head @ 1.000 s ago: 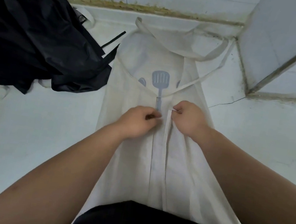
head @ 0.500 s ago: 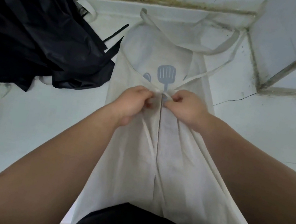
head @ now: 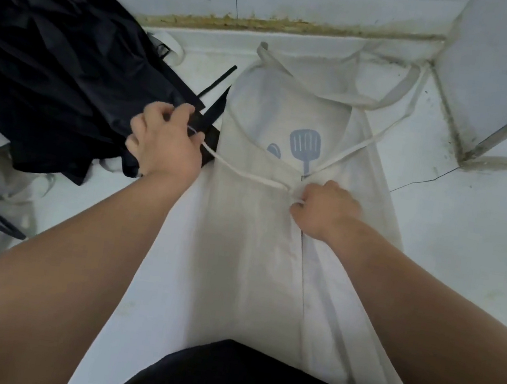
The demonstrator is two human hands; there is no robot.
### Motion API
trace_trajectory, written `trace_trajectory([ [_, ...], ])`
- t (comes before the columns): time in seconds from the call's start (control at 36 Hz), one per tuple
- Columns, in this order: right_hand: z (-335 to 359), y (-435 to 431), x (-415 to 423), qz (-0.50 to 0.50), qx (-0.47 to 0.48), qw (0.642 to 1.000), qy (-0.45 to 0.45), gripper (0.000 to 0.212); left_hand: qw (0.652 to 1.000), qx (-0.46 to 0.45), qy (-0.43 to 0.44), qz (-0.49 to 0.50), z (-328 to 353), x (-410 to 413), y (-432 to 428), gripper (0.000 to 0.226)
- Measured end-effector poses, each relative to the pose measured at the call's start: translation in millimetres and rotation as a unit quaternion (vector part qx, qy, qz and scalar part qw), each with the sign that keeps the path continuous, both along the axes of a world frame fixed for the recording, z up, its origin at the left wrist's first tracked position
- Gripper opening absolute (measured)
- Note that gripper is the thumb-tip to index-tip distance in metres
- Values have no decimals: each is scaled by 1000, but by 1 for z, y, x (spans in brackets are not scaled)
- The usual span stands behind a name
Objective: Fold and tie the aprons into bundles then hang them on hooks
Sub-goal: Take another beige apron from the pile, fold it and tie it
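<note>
Now L hand (head: pixel 164 142) & R hand (head: pixel 325 209) each pinch apron tie (head: pixel 248 174).

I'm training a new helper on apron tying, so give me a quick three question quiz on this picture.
1. True or false: the left hand holds a white string that runs to the right hand.
2. What is printed on the white apron? A spatula, B fork, C cup.
3. What lies left of that apron?
Key: 1 true; 2 A; 3 a heap of black cloth.
</note>
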State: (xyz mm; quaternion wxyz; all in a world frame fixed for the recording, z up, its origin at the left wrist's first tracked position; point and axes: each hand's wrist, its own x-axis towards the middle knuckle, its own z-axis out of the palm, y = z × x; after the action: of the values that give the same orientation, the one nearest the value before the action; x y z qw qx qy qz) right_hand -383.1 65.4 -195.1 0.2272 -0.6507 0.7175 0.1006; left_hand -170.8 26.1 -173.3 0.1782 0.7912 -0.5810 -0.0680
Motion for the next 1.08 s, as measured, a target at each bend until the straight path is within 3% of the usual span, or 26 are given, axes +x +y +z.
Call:
trace_trajectory([
  [0.06,-2,1,1,-38,-8,998,-47,35,998,-16,-22,-48,-3,-2,7,44],
  [0.14,-6,0,3,-99,-36,991,-86,31,977,-16,50,-206,-7,-15,14,31],
  [0.22,-7,-5,1,-170,-84,976,-108,30,933,78,94,-339,-12,-32,21,20],
  [0.31,-4,-14,-1,-223,-119,959,-131,30,900,167,56,-400,-22,-41,25,23],
  [0.42,-2,-25,-1,-239,-149,950,-134,32,915,157,-7,-371,-32,-40,29,34],
  [0.53,-3,-24,3,-145,-98,973,-149,32,921,136,-93,-354,-29,-45,27,36],
  [0.69,9,-7,-2,-126,-78,965,-218,52,913,205,-70,-347,-31,-46,28,52],
  [0.86,5,32,-23,-162,-75,964,-195,20,902,262,-103,-328,-25,-60,42,84],
  [1.08,9,80,-45,-132,-90,978,-133,30,940,196,-43,-276,-22,-79,86,37],
])
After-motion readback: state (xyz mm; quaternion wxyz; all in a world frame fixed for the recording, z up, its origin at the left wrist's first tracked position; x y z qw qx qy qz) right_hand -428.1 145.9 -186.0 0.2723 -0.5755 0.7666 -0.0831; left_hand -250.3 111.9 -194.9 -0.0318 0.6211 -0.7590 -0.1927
